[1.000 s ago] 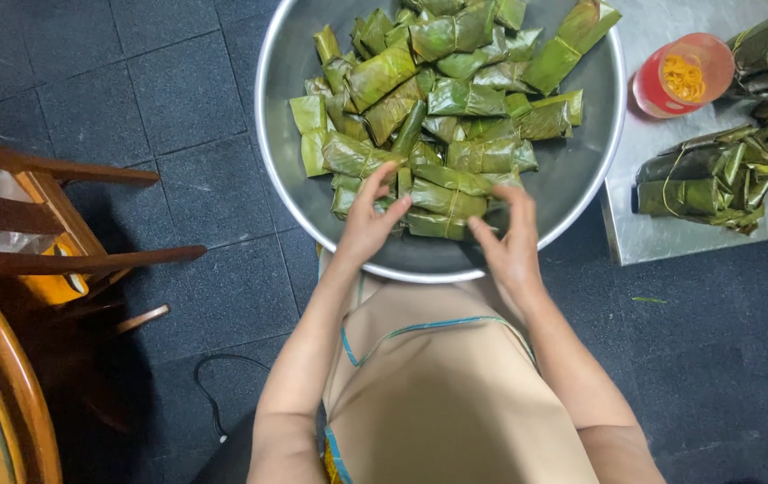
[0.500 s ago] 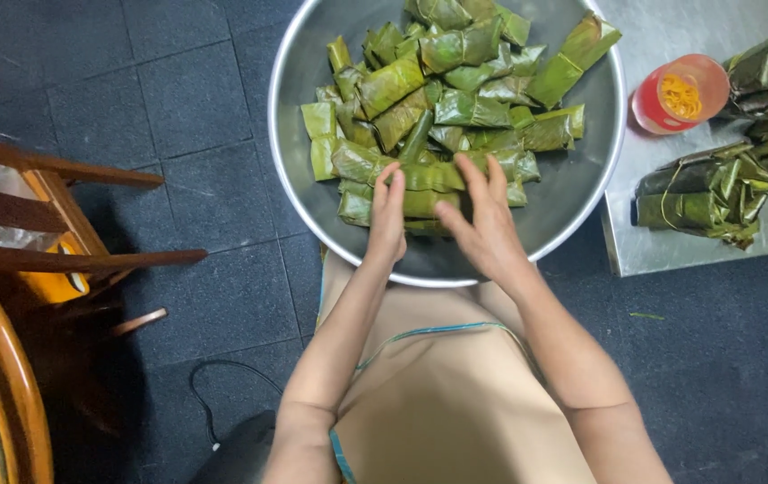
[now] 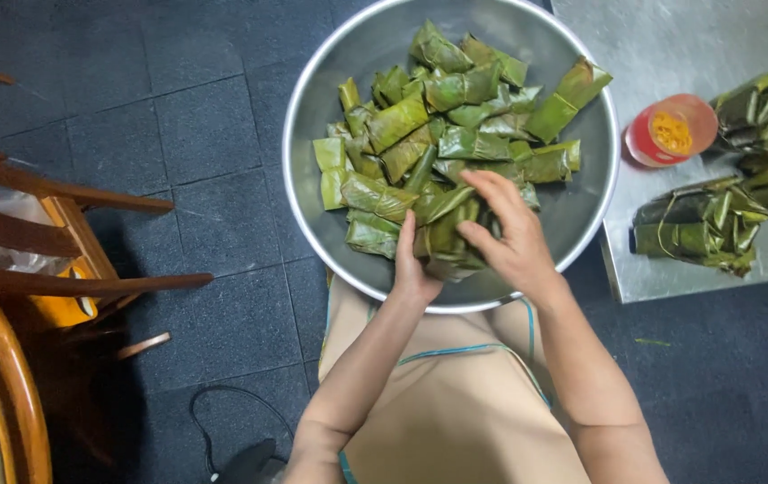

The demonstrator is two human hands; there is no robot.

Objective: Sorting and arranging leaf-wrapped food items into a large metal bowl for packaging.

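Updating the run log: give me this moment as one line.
left hand: gripping leaf parcels | right hand: on same parcels | parcels: in metal basin | red cup: on tray

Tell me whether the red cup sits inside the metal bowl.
No, the red cup stands outside the metal bowl, on the grey sheet beside its rim.
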